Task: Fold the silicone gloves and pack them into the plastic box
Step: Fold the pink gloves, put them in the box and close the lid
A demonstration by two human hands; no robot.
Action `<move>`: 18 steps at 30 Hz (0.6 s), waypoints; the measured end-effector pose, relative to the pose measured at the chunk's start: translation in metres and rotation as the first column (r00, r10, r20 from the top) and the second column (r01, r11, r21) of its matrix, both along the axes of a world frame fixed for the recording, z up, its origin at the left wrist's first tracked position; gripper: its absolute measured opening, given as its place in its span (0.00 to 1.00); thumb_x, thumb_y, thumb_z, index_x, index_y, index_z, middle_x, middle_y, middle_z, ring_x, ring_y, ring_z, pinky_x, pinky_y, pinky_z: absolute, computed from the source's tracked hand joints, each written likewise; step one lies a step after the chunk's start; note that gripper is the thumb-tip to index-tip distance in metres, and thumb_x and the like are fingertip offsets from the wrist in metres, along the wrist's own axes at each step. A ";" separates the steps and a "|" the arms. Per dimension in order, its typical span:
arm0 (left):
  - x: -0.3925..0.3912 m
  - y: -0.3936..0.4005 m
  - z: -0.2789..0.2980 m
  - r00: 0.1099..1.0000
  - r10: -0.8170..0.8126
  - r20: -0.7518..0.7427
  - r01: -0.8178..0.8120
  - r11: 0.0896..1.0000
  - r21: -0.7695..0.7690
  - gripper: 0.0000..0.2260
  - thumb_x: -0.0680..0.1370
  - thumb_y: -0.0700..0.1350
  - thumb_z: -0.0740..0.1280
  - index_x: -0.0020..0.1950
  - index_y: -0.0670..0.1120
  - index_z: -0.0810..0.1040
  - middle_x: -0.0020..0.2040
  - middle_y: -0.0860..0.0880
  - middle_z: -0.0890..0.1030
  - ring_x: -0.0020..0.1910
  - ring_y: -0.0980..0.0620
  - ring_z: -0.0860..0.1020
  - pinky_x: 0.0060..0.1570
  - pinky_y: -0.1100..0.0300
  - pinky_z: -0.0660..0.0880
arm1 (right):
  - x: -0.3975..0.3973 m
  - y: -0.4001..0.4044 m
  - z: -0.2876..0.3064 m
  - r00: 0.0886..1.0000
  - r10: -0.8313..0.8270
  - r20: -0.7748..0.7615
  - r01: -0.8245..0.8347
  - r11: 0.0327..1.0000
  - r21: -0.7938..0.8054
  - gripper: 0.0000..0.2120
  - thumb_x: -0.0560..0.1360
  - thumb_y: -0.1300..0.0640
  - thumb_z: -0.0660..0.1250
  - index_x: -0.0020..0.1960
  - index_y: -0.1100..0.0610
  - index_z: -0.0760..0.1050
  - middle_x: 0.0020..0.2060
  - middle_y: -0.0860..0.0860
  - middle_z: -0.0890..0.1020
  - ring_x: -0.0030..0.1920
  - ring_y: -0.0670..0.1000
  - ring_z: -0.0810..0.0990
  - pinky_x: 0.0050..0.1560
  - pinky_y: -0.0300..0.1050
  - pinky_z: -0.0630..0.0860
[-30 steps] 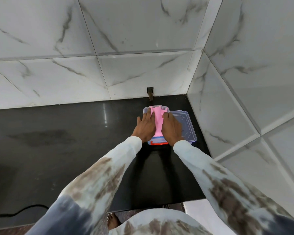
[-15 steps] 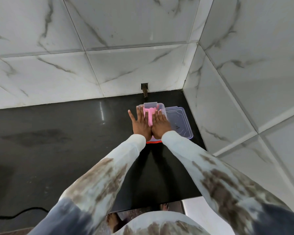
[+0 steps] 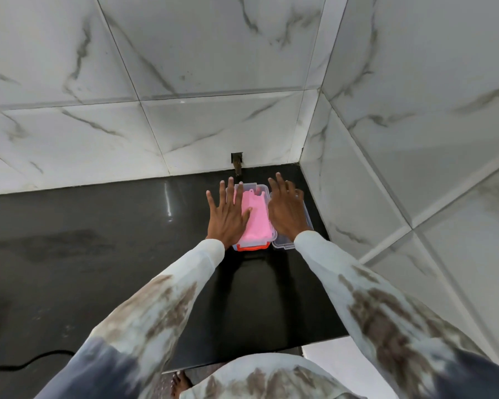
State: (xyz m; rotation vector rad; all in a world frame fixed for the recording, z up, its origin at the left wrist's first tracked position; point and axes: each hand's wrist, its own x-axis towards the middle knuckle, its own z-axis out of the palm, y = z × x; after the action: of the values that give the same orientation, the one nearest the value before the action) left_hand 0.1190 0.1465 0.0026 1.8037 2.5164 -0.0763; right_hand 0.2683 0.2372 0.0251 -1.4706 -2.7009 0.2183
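Folded pink silicone gloves (image 3: 255,218) lie inside a clear plastic box (image 3: 262,188) with a red clasp at its near end, on the black counter near the wall corner. My left hand (image 3: 226,213) is spread flat over the box's left side, its thumb resting on the pink gloves. My right hand (image 3: 285,207) hovers with straight, spread fingers over the clear lid (image 3: 283,244), which lies just right of the box. Neither hand grips anything.
The black stone counter (image 3: 98,240) stretches to the left. White marble-tiled walls meet in a corner behind and right of the box. A small brown fitting (image 3: 237,162) sits at the wall base behind the box. A black cable (image 3: 26,362) lies at bottom left.
Both hands have moved apart from the middle of the gloves: the left to the box's left side, the right out over the lid. More of the pink gloves now shows.
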 end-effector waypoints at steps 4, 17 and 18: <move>0.006 0.005 0.014 0.999 -0.043 -0.001 0.043 0.997 0.071 0.30 0.89 0.58 0.45 0.88 0.48 0.43 0.88 0.43 0.43 0.88 0.41 0.44 0.84 0.34 0.47 | 0.018 0.008 0.006 0.995 -0.101 0.021 0.101 0.995 -0.011 0.34 0.85 0.58 0.60 0.86 0.58 0.49 0.86 0.58 0.50 0.85 0.62 0.55 0.83 0.61 0.60; 0.026 0.002 0.029 0.997 -0.053 -0.052 0.051 0.998 -0.045 0.24 0.86 0.51 0.57 0.82 0.46 0.63 0.79 0.43 0.69 0.78 0.40 0.69 0.76 0.39 0.67 | 0.050 0.000 -0.027 0.916 -0.374 0.145 0.401 0.834 -0.379 0.37 0.83 0.47 0.66 0.82 0.64 0.56 0.79 0.63 0.66 0.79 0.64 0.68 0.78 0.57 0.69; 0.026 0.000 0.028 0.997 -0.049 -0.053 0.046 0.998 -0.048 0.24 0.86 0.51 0.58 0.81 0.46 0.64 0.79 0.43 0.69 0.78 0.40 0.70 0.76 0.40 0.68 | 0.050 -0.002 -0.030 0.907 -0.396 0.143 0.420 0.827 -0.373 0.37 0.83 0.47 0.67 0.83 0.64 0.55 0.79 0.63 0.65 0.79 0.64 0.67 0.78 0.59 0.69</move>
State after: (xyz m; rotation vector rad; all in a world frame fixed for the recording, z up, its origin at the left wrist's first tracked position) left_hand 0.1450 0.1463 0.0306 1.8690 2.4855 -0.1868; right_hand 0.3179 0.2355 -0.0050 -2.1533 -2.3885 0.7414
